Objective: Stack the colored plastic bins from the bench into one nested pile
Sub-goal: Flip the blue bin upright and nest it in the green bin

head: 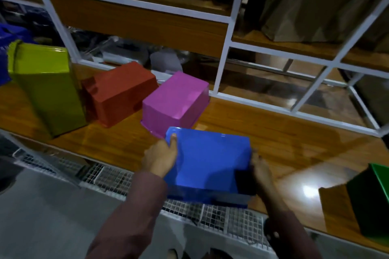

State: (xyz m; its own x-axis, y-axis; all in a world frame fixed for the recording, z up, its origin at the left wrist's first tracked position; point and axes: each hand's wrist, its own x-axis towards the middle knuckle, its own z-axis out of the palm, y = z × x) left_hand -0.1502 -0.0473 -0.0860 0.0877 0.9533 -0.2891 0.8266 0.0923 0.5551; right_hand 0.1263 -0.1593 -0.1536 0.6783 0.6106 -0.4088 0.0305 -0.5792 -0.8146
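Your left hand (161, 159) and right hand (261, 169) grip the upside-down blue plastic bin (208, 164) by its short ends, left thumb pressed on top. It sits at the wooden bench's (284, 143) front edge, touching the inverted pink plastic bin (174, 101).

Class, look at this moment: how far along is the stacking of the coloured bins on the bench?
Nothing looks nested yet. In hand: the left hand and right hand grip an upside-down blue plastic bin at the wooden bench's front edge. Left: the pink plastic bin, red plastic bin, lime-green plastic bin and dark green plastic bin all sit separate.
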